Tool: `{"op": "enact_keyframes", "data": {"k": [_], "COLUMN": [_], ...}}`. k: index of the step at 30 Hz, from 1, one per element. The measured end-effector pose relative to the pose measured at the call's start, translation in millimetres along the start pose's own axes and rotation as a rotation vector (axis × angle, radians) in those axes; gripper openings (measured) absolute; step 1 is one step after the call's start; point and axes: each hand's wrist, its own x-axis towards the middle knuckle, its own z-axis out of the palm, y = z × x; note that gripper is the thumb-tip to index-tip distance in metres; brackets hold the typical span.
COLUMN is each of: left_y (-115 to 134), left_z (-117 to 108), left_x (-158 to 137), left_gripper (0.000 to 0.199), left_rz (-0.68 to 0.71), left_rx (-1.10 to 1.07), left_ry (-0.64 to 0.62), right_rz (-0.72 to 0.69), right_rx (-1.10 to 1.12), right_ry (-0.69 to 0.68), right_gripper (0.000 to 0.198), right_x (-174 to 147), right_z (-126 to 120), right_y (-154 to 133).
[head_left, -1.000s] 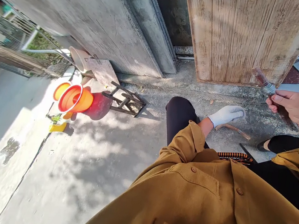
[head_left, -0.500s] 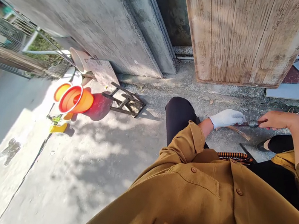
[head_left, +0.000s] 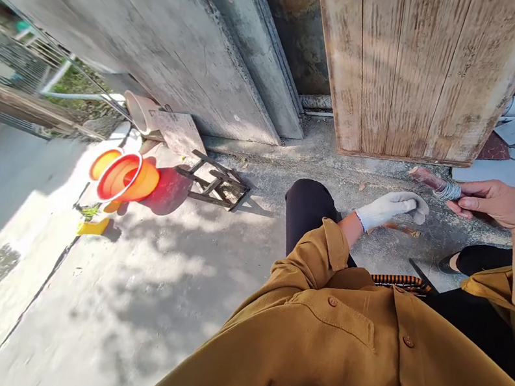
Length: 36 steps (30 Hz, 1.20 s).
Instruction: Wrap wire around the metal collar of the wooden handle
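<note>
My right hand (head_left: 495, 203) is bare and closed around a short brown stick (head_left: 428, 178), with its blunt end pointing left. Several turns of silvery wire (head_left: 449, 191) are wound round the stick just ahead of my fingers. My left hand (head_left: 390, 209), in a white glove, is lower and to the left, apart from the stick. Its fingers are loosely curved, and I see nothing held in them. Under the gloved hand, a thin piece of wood (head_left: 402, 228) shows near the concrete ground.
A weathered wooden panel (head_left: 420, 75) leans ahead, with white board scraps (head_left: 513, 168) to its right. On the left stand a small dark wooden stool (head_left: 217, 181), orange and red buckets (head_left: 141, 180) and a yellow object (head_left: 92, 227). An orange-and-black woven seat (head_left: 400, 281) shows beneath me.
My right hand has lifted the wire-wound stick up and away from my left hand. The gloved fingers, earlier at the stick's end, are now off it.
</note>
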Motion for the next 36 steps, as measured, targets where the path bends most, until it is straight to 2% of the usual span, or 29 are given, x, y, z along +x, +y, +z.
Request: {"op": "enact_keyframes", "data": {"k": [4, 8, 10, 13, 16, 17, 19, 21, 23, 25, 26, 27, 28, 29, 32, 34, 36], "left_y": [-2.3, 16.7, 36.0, 66.6, 88.5, 93.5, 101.4, 107.6, 111.6, 112.0, 110.5, 108.0, 104.7, 100.8, 89.8, 85.8, 85.6], "left_z": [-1.2, -14.5, -22.7, -33.5, -41.8, -44.6, -51.4, -59.3, -66.2, -69.6, -69.8, -69.1, -67.7, -65.9, -59.2, -54.4, -49.7], "left_x": [8.5, 23.3, 31.4, 43.4, 53.7, 56.3, 59.3, 59.9, 59.1, 58.5, 58.6, 59.1, 59.6, 60.2, 60.2, 57.4, 52.6], "left_gripper": [0.043, 0.043, 0.043, 0.038, 0.029, 0.028, 0.028, 0.028, 0.025, 0.021, 0.018, 0.017, 0.017, 0.019, 0.030, 0.034, 0.036], "left_rz": [-0.007, 0.021, 0.024, 0.050, 0.062, 0.045, 0.013, 0.009, 0.007, 0.002, 0.003, 0.006, 0.012, 0.015, -0.005, -0.038, -0.068], "left_rx": [-0.027, 0.158, 0.280, 0.531, 0.771, 0.831, 0.924, 0.969, 0.949, 0.861, 0.790, 0.707, 0.618, 0.533, 0.345, 0.290, 0.283], "left_ry": [0.054, 0.109, 0.080, -0.012, -0.109, -0.135, -0.149, -0.119, -0.104, -0.153, -0.177, -0.185, -0.163, -0.119, -0.003, -0.025, -0.080], "right_rz": [-0.002, 0.077, 0.158, 0.333, 0.431, 0.453, 0.455, 0.451, 0.416, 0.342, 0.294, 0.242, 0.191, 0.141, 0.028, 0.008, 0.046], "right_rx": [0.057, 0.016, -0.128, -0.589, -0.976, -1.026, -1.017, -0.964, -0.832, -0.604, -0.474, -0.353, -0.251, -0.164, 0.069, 0.186, 0.186], "right_ry": [0.173, 0.382, 0.463, 0.514, 0.377, 0.260, 0.110, -0.024, -0.237, -0.484, -0.564, -0.583, -0.529, -0.414, 0.084, 0.368, 0.539], "right_gripper": [0.070, 0.061, 0.053, 0.043, 0.040, 0.038, 0.029, 0.022, 0.022, 0.026, 0.029, 0.035, 0.041, 0.047, 0.056, 0.055, 0.053], "right_x": [4.7, 26.8, 41.1, 62.7, 81.0, 85.4, 90.1, 88.9, 82.7, 74.3, 70.0, 66.1, 62.7, 59.8, 55.6, 56.7, 60.3], "right_z": [-5.5, -31.8, -47.7, -60.5, -53.1, -48.0, -38.0, -31.3, -28.6, -28.8, -29.9, -31.7, -34.1, -37.1, -48.1, -54.7, -59.1], "right_y": [-14.7, -17.8, -16.1, -11.5, -5.2, -3.3, -1.6, -4.0, -10.7, -19.2, -22.8, -25.5, -27.0, -27.1, -20.7, -13.0, -4.5]}}
